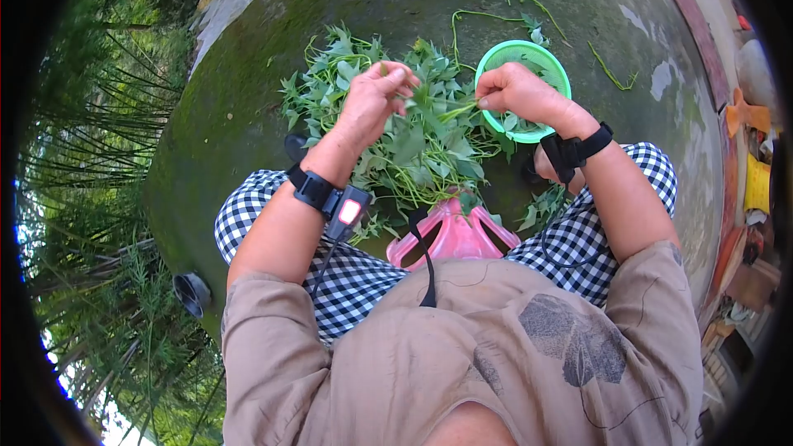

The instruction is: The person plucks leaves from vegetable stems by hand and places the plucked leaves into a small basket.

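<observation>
My right hand (522, 92) is closed in a pinch on leafy green stems (459, 111), over the left rim of a green plastic basket (567, 87). Some green leaves lie in the basket, partly hidden by that hand. Over a heap of leafy green vines (351, 70) on the ground, my left hand (378, 97) has its fingers curled together. What they hold, if anything, I cannot make out. The heap spreads in front of my knees, its near stems reaching a pink plastic stool (450, 227).
Bare vine stems (607, 66) lie scattered on the mossy concrete ground (248, 91) beyond and right of the basket. Thick greenery (91, 140) borders the left side. A grey pot-like object (192, 293) stands at the left edge. Assorted household items line the far right.
</observation>
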Tool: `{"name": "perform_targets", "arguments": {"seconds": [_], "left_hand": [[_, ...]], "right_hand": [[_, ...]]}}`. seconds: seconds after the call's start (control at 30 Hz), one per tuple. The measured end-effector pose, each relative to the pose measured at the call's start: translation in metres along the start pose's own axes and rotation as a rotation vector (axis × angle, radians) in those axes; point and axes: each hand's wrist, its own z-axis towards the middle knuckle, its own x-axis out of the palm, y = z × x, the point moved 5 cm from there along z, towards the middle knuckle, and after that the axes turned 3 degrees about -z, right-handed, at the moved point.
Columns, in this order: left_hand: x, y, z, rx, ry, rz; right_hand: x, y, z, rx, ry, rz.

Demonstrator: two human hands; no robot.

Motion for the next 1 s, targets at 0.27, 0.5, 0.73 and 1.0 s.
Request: {"name": "perform_targets", "arguments": {"seconds": [0.27, 0.5, 0.73, 1.0], "left_hand": [[-0.039, -0.058, 0.004, 0.211, -0.051, -0.196], [0.039, -0.007, -0.017, 0.449, 0.061, 0.953], [0.053, 0.005, -0.022, 0.719, 0.073, 1.194], [0.059, 0.007, -0.027, 0.854, 0.1, 1.27]], "right_hand": [[-0.008, -0.044, -0.002, 0.323, -0.147, 0.274], [0.013, -0.017, 0.001, 0.393, -0.006, 0.434], [0.02, 0.001, 0.008, 0.372, -0.016, 0.392], [0.021, 0.01, 0.009, 0.309, -0.073, 0.22]]}}
